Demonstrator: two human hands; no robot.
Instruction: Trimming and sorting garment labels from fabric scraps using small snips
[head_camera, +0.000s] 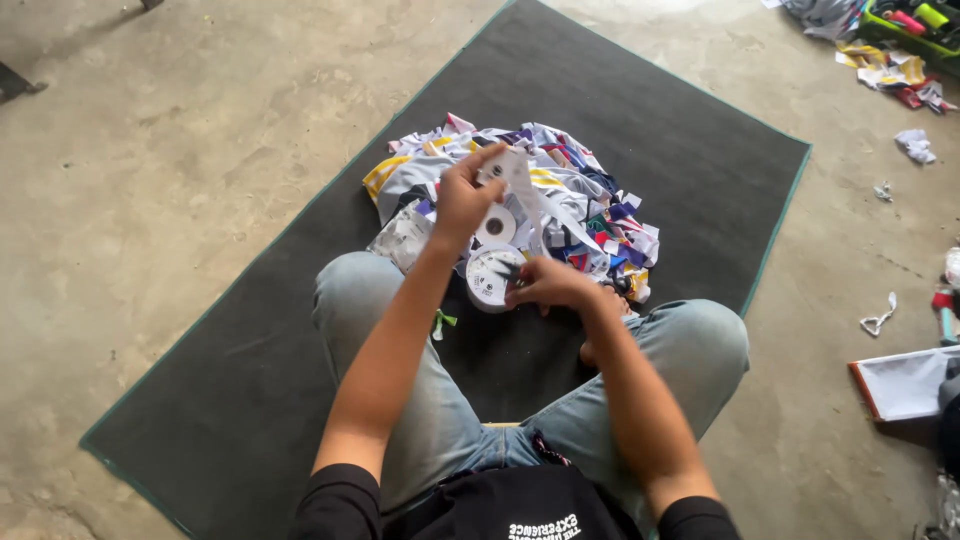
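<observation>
Here: left grip (462, 200) pinches white ribbon (520, 180) | right grip (545, 283) clasps spool (490, 275) | scrap heap (580, 200) behind

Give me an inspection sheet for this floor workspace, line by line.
Surface: dark mat on a concrete floor.
Job's things: white ribbon strip pulled up from a white ribbon spool; a smaller roll behind it.
Clutter: pile of coloured fabric scraps on the mat.
Grippers: left hand pinches the strip, raised; right hand rests on the spool.
Cables: nothing seen.
Surroundings: loose scraps on the floor, more fabric at top right, a white board at right.
</observation>
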